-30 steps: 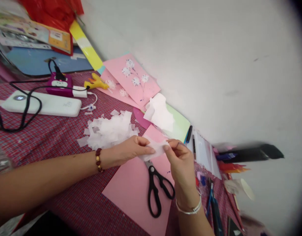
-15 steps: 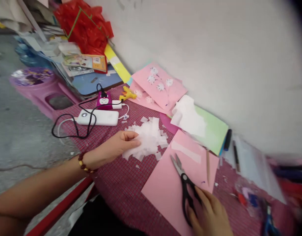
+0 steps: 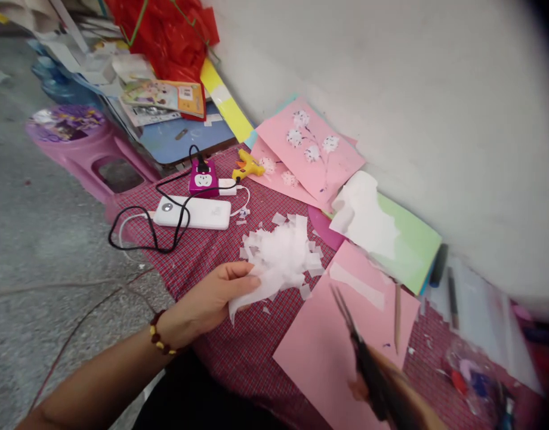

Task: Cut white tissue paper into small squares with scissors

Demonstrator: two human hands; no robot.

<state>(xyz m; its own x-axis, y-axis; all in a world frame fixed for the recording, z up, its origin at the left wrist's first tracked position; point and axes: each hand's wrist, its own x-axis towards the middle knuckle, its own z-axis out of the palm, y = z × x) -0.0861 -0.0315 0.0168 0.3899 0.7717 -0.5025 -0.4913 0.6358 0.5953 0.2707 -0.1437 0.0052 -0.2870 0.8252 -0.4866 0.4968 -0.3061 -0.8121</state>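
My left hand [image 3: 230, 292], a beaded bracelet at its wrist, pinches a white paper strip [image 3: 241, 303] between thumb and fingers. Just beyond it lies a heap of small cut white paper pieces [image 3: 283, 248] on the checked tablecloth. Black-handled scissors [image 3: 357, 343] are in my right hand [image 3: 397, 382], raised above a pink sheet [image 3: 310, 352] and blurred by motion. Their blades point away from me, apparently near closed. On the pink sheet rest another white strip [image 3: 357, 285] and a thin brown stick [image 3: 397, 316].
Pink sheets with white puffy flowers [image 3: 310, 143] lean by the wall. A yellow glue gun [image 3: 247, 166], a white power bank [image 3: 194, 213] and a looping black cable [image 3: 156, 248] lie at the left. Green paper [image 3: 413, 239] lies behind; a pink stool [image 3: 82, 155] stands beside the table.
My left hand has drawn back from the heap with a white strip. My right hand has lifted the scissors off the pink sheet and turned them. The view has shifted slightly.
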